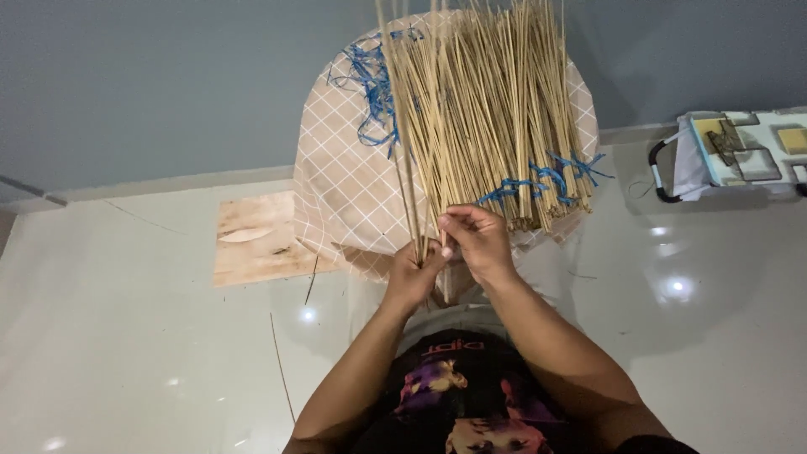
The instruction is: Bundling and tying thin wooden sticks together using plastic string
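Your left hand (414,271) is clamped on the base of a few sticks (487,118); your right hand (471,240) pinches one. They fan upward over a checked cloth (336,185). They look light, thin, brittle; grip low.

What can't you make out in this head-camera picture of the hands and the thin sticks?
- Tips of the thin sticks: cut off by the top edge.
- Lower stick ends: hidden inside the left hand and behind the right hand.
- What the checked cloth covers: hidden by the cloth.
- Bag: cut off by the right edge.
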